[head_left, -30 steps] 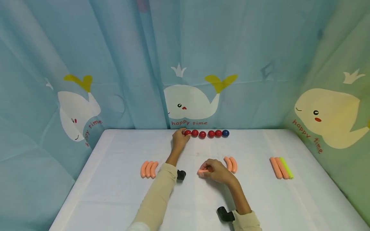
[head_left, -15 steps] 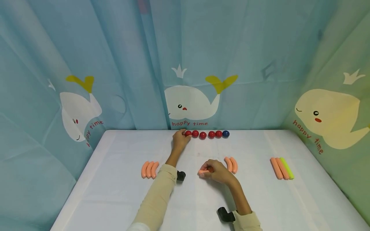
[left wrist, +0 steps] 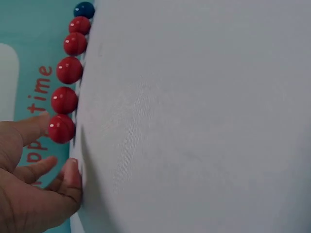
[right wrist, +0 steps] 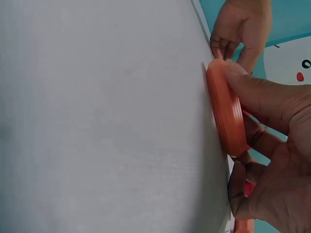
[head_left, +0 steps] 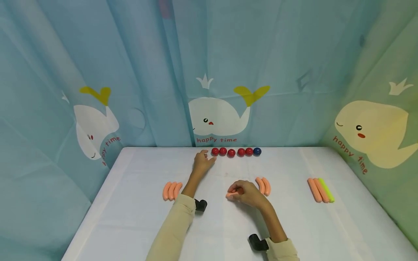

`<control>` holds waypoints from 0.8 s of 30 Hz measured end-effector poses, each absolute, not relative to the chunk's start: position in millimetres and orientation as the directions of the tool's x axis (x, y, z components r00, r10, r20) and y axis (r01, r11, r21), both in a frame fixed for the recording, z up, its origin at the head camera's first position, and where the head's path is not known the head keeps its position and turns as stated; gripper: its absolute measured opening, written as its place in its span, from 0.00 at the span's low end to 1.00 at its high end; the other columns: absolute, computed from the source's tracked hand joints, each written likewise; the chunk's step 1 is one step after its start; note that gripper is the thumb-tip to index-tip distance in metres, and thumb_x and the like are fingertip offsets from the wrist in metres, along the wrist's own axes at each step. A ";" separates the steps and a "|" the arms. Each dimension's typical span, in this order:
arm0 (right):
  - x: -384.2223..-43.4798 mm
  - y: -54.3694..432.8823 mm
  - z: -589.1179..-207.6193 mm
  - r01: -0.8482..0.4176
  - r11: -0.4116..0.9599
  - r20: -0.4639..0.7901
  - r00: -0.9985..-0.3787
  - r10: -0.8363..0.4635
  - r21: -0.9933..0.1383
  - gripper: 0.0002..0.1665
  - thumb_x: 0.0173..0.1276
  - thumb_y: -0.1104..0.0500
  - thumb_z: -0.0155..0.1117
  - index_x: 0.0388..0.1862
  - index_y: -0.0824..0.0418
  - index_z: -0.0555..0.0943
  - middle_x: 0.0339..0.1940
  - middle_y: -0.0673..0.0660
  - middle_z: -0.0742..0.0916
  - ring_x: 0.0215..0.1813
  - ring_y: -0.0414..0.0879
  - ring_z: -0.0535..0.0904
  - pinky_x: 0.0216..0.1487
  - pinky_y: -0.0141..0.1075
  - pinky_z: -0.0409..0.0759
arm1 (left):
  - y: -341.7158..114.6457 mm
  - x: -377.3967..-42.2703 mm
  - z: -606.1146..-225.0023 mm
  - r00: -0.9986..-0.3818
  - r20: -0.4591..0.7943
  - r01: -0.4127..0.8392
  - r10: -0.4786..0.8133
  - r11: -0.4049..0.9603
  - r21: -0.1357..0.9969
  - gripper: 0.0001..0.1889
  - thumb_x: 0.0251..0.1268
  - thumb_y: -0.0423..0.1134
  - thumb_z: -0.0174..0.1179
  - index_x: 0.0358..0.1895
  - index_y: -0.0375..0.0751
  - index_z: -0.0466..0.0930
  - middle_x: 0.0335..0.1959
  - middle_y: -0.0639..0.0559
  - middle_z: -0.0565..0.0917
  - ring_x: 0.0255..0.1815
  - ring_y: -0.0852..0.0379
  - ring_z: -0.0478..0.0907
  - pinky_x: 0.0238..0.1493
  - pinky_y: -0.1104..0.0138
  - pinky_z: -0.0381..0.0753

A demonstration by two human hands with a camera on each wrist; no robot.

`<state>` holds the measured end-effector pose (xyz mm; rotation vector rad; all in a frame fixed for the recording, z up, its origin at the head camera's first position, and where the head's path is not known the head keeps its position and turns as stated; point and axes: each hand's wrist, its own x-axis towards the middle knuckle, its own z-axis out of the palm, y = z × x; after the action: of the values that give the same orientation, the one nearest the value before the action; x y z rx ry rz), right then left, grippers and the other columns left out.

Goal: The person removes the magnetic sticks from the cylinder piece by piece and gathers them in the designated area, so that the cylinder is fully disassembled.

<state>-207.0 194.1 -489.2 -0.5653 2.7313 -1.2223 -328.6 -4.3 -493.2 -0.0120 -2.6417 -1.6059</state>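
Observation:
My left hand [head_left: 202,165] is at the far edge of the table, thumb and fingers apart around nothing. A fingertip lies right at the side of the leftmost red ball [left wrist: 61,129]. From that ball a row of several red balls [head_left: 231,153] runs to the right and finishes with a dark blue ball [head_left: 257,152]. Nearer the middle, my right hand [head_left: 249,194] pinches a ridged orange-pink toy sausage [right wrist: 227,109] between thumb and fingers, low over the white table. Two curved sausages [head_left: 263,186] lie just beyond that hand.
Three curved sausages [head_left: 171,191] lie left of the left forearm. At the right are two straight sausages [head_left: 318,190] beside a lime-green stick [head_left: 327,190]. A pale blue curtain [head_left: 281,119] with whale prints stands behind the white table [head_left: 137,217].
My left hand has let go of the leftmost red ball and drawn back slightly to the left and toward me. The right hand keeps its pinch on the sausage.

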 end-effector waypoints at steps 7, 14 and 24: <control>-192.8 180.9 -484.9 -0.189 0.744 0.222 -0.973 -0.056 -0.641 0.07 0.61 0.62 0.71 0.37 0.62 0.85 0.35 0.56 0.85 0.40 0.46 0.79 0.41 0.38 0.78 | -18.5 -304.2 -489.0 -1.000 -0.013 -0.001 0.023 0.469 0.883 0.29 0.63 0.41 0.64 0.65 0.30 0.70 0.54 0.32 0.77 0.55 0.39 0.78 0.57 0.52 0.78; -178.5 176.6 -474.3 -0.020 0.790 0.191 -0.974 0.124 -0.613 0.15 0.62 0.58 0.70 0.34 0.71 0.79 0.22 0.57 0.81 0.23 0.43 0.72 0.23 0.32 0.68 | -30.0 -280.1 -483.5 -0.993 -0.054 0.007 0.101 0.526 0.850 0.28 0.65 0.45 0.62 0.64 0.32 0.71 0.52 0.35 0.80 0.54 0.41 0.78 0.56 0.51 0.77; -183.6 169.0 -475.6 0.076 0.812 0.130 -0.974 0.184 -0.579 0.12 0.62 0.59 0.67 0.32 0.71 0.80 0.27 0.61 0.85 0.27 0.49 0.78 0.28 0.41 0.76 | -37.1 -241.8 -484.0 -0.971 -0.118 0.020 0.209 0.560 0.828 0.24 0.67 0.47 0.61 0.61 0.38 0.74 0.44 0.44 0.82 0.42 0.52 0.78 0.44 0.59 0.79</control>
<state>-183.6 169.0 -475.6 0.2295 3.1605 -0.9976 -241.8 -37.1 -484.0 -0.2196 -2.9503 -1.5614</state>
